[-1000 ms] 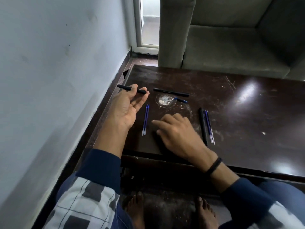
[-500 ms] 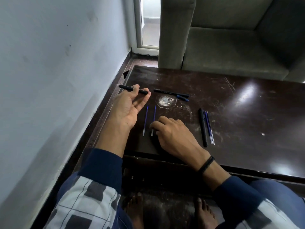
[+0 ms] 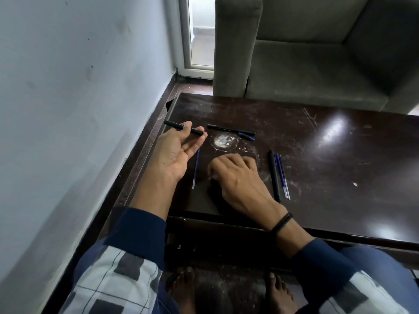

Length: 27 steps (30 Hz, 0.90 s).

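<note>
The left hand lies palm up and pinches a black pen over the left side of the table. The right hand curls on the table beside a blue refill; I cannot tell if it holds anything.

no readable text, labels or numbers

Dark navy cuffs end well behind the left hand and right hand; further back the sleeves turn white with grey squares; a black cord wristband sits just behind the right hand; blue trousers; bare feet.
</note>
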Each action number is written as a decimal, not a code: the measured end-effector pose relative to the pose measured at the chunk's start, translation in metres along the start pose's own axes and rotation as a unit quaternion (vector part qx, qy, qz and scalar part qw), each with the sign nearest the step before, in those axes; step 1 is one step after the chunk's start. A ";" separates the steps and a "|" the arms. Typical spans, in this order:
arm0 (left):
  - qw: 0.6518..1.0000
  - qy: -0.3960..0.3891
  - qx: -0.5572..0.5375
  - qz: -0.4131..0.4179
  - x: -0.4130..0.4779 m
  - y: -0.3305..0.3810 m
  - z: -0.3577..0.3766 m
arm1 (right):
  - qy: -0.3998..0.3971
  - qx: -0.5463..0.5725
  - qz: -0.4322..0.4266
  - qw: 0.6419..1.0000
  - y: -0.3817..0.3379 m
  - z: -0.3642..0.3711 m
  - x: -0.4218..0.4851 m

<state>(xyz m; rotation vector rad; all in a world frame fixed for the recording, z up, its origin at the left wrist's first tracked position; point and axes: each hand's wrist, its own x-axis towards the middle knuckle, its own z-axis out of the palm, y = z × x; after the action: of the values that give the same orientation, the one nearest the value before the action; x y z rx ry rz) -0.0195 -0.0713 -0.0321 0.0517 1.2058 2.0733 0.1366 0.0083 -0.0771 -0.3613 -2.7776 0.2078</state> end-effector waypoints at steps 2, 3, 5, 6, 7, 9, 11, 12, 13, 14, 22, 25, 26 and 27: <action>1.000 -0.006 0.007 -0.005 -0.001 -0.002 0.001 | 0.063 0.077 0.054 0.994 0.001 -0.008 0.005; 1.000 -0.011 0.015 -0.007 -0.001 -0.003 0.002 | 0.098 0.120 0.081 0.985 0.004 -0.012 0.007; 0.999 -0.023 0.035 -0.013 -0.004 -0.007 0.006 | 0.158 0.199 0.125 0.959 0.009 -0.018 0.011; 0.998 -0.029 0.043 -0.017 -0.005 -0.010 0.007 | 0.170 0.234 0.149 0.946 0.012 -0.021 0.011; 0.998 -0.035 0.050 -0.022 -0.006 -0.012 0.009 | 0.171 0.260 0.173 0.934 0.013 -0.023 0.011; 0.996 -0.048 0.062 -0.034 -0.008 -0.016 0.013 | 0.165 0.279 0.200 0.925 0.015 -0.024 0.010; 0.994 -0.065 0.076 -0.043 -0.010 -0.022 0.017 | 0.163 0.276 0.209 0.924 0.017 -0.022 0.009; 0.993 -0.073 0.085 -0.047 -0.011 -0.024 0.020 | 0.161 0.272 0.210 0.925 0.018 -0.022 0.008; 0.991 -0.078 0.092 -0.050 -0.013 -0.025 0.020 | 0.158 0.269 0.209 0.927 0.017 -0.022 0.008; 0.990 -0.082 0.097 -0.054 -0.014 -0.026 0.022 | 0.158 0.265 0.211 0.927 0.018 -0.022 0.008; 0.989 -0.086 0.094 -0.072 -0.015 -0.025 0.018 | 0.131 0.300 0.231 0.916 0.017 -0.028 0.009; 0.986 -0.091 0.124 -0.067 -0.016 -0.027 0.020 | 0.126 0.282 0.239 0.921 0.017 -0.029 0.008; 0.985 -0.089 0.135 -0.059 -0.015 -0.027 0.020 | 0.123 0.278 0.236 0.923 0.017 -0.029 0.008; 0.985 -0.083 0.145 -0.050 -0.015 -0.028 0.020 | 0.117 0.274 0.231 0.926 0.018 -0.029 0.008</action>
<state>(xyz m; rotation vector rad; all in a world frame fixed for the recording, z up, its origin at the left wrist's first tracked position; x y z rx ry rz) 0.0146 -0.0575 -0.0376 0.2886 1.3668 1.7562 0.1435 0.0301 -0.0509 -0.8173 -2.2319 0.9575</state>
